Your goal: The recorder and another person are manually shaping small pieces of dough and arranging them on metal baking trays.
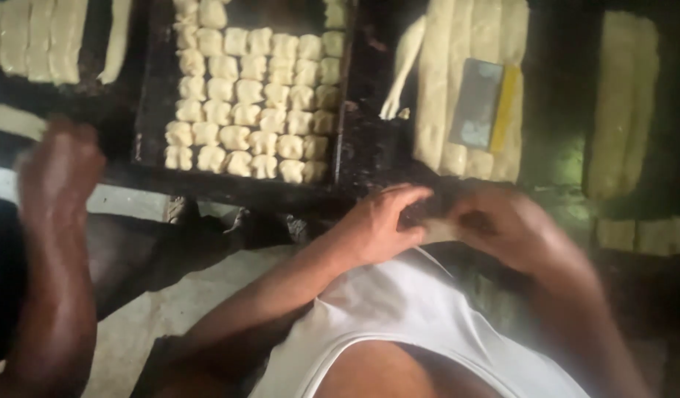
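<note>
While both hands pinch it at the near table edge, the small dough piece (437, 230) sits between the left hand (380, 225) and right hand (502, 228), fingers closed on its ends. It looks soft, light and easily stretched, best held gently by its ends. Cut dough squares fill the dark baking tray (150, 110) beyond.

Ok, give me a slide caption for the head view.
Both hands work a dough piece beside a tray of dough squares.

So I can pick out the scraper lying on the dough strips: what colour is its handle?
Yellow; the scraper handle shows best in the head view.
</note>
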